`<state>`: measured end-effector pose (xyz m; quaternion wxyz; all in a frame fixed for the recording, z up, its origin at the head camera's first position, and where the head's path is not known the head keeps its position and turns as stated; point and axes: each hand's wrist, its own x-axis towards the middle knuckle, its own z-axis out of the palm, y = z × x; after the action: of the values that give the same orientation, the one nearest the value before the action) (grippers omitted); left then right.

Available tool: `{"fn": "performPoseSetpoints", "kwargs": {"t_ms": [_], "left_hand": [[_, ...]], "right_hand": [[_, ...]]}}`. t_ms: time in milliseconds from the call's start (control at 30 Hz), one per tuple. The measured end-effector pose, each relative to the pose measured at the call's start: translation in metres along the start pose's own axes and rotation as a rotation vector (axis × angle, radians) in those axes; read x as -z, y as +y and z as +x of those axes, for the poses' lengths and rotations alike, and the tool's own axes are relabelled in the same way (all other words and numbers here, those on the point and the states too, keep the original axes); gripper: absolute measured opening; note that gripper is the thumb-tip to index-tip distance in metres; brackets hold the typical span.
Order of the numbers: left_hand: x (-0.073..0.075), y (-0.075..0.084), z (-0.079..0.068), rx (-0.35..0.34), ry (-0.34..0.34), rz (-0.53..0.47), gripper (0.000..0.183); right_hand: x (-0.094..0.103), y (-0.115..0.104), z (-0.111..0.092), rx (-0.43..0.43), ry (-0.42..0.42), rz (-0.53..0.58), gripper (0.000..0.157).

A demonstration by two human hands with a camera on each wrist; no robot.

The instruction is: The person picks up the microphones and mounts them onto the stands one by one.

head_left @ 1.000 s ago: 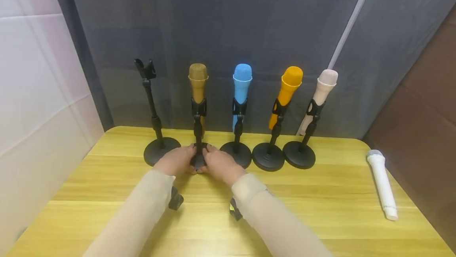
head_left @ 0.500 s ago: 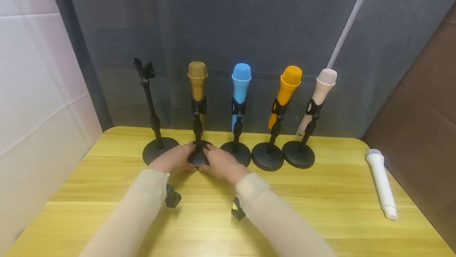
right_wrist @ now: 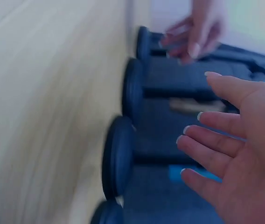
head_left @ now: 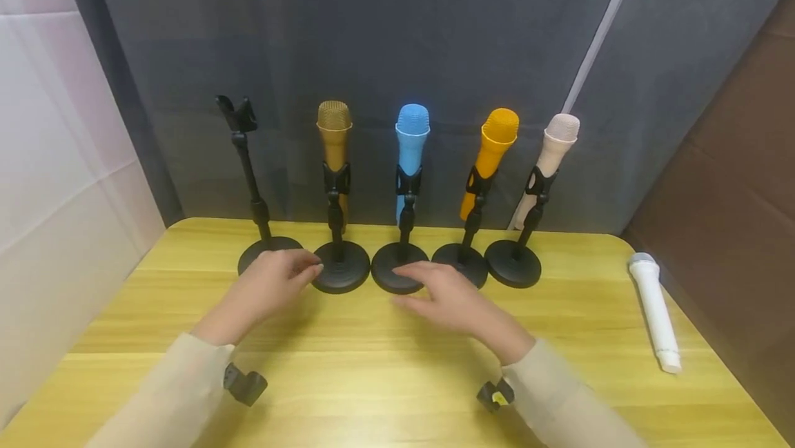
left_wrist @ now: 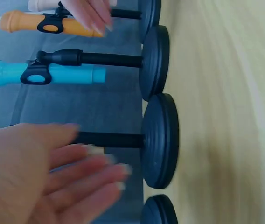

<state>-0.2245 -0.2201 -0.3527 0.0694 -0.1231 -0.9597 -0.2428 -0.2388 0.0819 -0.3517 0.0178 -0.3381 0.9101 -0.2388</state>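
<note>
A gold microphone (head_left: 335,137) sits in the clip of a black stand whose round base (head_left: 341,270) rests on the table. My left hand (head_left: 267,289) is just left of that base, fingers loosely extended and holding nothing. To its right, my right hand (head_left: 456,299) hovers in front of the blue microphone's stand base (head_left: 391,270), thumb and fingers apart. The blue microphone (head_left: 412,137) stands clipped and tilted back. In the left wrist view the left hand's fingers (left_wrist: 86,182) are spread. Seen from the right wrist, the right hand's fingers (right_wrist: 212,154) are spread as well.
At the far left is a black stand (head_left: 248,165) with an empty clip. An orange microphone (head_left: 493,148) and a pale pink microphone (head_left: 555,144) stand on the right. A white microphone (head_left: 655,313) lies near the table's right edge. A dark curtain (head_left: 373,20) hangs behind.
Both hands have let go of the gold microphone's stand base and moved apart, the left hand leftward, the right hand rightward. The head view has shifted slightly.
</note>
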Motion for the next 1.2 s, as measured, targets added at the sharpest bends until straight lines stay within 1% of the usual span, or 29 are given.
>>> {"fn": "performPoseSetpoints", "kwargs": {"t_ms": [133, 233, 300, 333, 400, 567, 600, 667, 733, 800, 867, 933, 1067, 1133, 1200], "left_hand": [[0.005, -0.002, -0.015, 0.013, 0.265, -0.043, 0.019], [0.009, -0.006, -0.026, 0.017, 0.455, -0.046, 0.017], [0.012, -0.010, -0.030, 0.025, 0.564, -0.037, 0.017], [0.014, -0.011, -0.032, 0.035, 0.610, -0.041, 0.018], [0.016, -0.014, -0.033, 0.074, 0.679, -0.071, 0.021], [0.023, -0.023, -0.027, 0.207, 0.800, -0.173, 0.036], [0.025, -0.026, -0.025, 0.226, 0.812, -0.196, 0.039], [0.027, -0.031, -0.020, 0.263, 0.807, -0.252, 0.049], [0.029, -0.036, -0.015, 0.286, 0.757, -0.317, 0.063], [0.030, -0.042, -0.010, 0.293, 0.681, -0.361, 0.072], [0.030, -0.047, -0.004, 0.280, 0.621, -0.386, 0.076], [0.030, -0.052, 0.001, 0.256, 0.588, -0.391, 0.076], [0.030, -0.057, 0.009, 0.203, 0.549, -0.394, 0.071], [0.030, -0.058, 0.014, 0.186, 0.540, -0.399, 0.069], [0.030, -0.060, 0.017, 0.175, 0.538, -0.410, 0.067]], "right_hand": [[0.023, 0.019, -0.031, -0.048, 0.109, -0.003, 0.047], [0.037, 0.034, -0.050, -0.110, 0.176, -0.057, 0.050], [0.045, 0.043, -0.062, -0.163, 0.210, -0.092, 0.054], [0.049, 0.047, -0.068, -0.194, 0.224, -0.107, 0.057], [0.057, 0.057, -0.081, -0.262, 0.248, -0.132, 0.062], [0.071, 0.085, -0.112, -0.424, 0.293, -0.183, 0.072], [0.073, 0.091, -0.116, -0.451, 0.304, -0.188, 0.072], [0.075, 0.108, -0.126, -0.511, 0.330, -0.198, 0.075], [0.078, 0.126, -0.135, -0.563, 0.360, -0.209, 0.077], [0.080, 0.144, -0.145, -0.615, 0.382, -0.224, 0.080], [0.083, 0.159, -0.154, -0.674, 0.402, -0.237, 0.081], [0.086, 0.172, -0.162, -0.736, 0.413, -0.243, 0.081], [0.092, 0.193, -0.180, -0.875, 0.416, -0.235, 0.083], [0.094, 0.201, -0.188, -0.928, 0.398, -0.236, 0.087], [0.097, 0.208, -0.194, -0.963, 0.369, -0.238, 0.092]]}}
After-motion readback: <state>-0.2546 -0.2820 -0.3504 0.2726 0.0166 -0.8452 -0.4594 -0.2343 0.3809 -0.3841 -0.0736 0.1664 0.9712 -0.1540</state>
